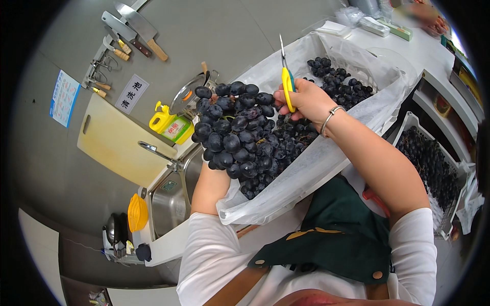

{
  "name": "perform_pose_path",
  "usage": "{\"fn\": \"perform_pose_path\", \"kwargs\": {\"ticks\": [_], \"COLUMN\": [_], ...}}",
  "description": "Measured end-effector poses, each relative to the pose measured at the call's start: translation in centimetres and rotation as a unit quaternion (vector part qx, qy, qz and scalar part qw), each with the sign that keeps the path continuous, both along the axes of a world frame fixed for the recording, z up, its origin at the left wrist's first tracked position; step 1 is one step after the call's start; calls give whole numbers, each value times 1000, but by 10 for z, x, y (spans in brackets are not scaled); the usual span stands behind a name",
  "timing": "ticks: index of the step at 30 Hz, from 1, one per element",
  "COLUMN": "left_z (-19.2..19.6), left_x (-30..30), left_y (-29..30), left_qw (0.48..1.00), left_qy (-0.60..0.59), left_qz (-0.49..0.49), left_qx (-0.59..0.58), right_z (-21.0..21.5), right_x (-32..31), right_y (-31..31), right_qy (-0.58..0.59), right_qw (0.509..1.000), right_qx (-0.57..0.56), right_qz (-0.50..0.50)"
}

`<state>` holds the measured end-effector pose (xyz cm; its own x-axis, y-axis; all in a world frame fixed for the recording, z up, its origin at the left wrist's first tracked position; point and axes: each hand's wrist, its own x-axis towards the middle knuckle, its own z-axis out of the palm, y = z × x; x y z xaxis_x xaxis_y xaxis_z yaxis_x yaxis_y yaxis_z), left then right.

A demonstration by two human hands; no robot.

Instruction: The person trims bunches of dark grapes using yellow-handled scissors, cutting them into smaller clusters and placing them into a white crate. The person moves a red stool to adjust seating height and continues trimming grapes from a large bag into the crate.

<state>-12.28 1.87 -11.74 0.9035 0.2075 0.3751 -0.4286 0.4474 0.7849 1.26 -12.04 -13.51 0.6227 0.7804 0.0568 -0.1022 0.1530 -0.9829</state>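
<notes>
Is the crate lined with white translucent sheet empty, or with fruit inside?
Not empty: round blue-black grapes lie inside the white-lined crate. The big raised bunch hides part, so I cannot tell how full.

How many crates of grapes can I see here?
2: a white-lined crate in the middle, and a white crate lower at the right. Others may be hidden.

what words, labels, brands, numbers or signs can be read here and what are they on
White sign on the wall: large dark characters, legible; wording not copied out.
Blue-and-white poster: print too small to read.
Yellow pump jug: printed label with bigger lettering; brand not copied out.
Small green label in the sink: too small to read.
Green box, upper right: any print too small.
</notes>
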Motion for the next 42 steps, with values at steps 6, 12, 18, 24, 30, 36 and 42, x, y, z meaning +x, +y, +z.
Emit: {"fn": "perform_pose_path", "kwargs": {"ticks": [6,12,18,24,30,36,42], "left_z": [-8,-22,-26,-22,-37,-28,-20], "left_x": [1,8,15,17,29,17,13], "left_y": [12,21,25,25,53,57,44], "left_qw": [1000,999,997,986,979,969,971], "left_qy": [-4,-1,32,100,195,226,208], "left_qz": [3,-44,-73,-120,-54,-99,-117], "left_qx": [-24,2,-10,-55,6,8,24], "right_z": [8,-2,-3,-18,-18,-15,-22], "right_x": [-13,-25,-17,-9,-10,-13,-8], "right_y": [-12,-4,3,8,-2,-3,0], "right_qy": [-34,-282,-77,107,102,64,29], "right_qw": [999,954,995,992,993,992,995], "right_qx": [34,-5,10,41,12,61,62], "right_qz": [21,-97,-68,-44,-66,-89,-72]}}
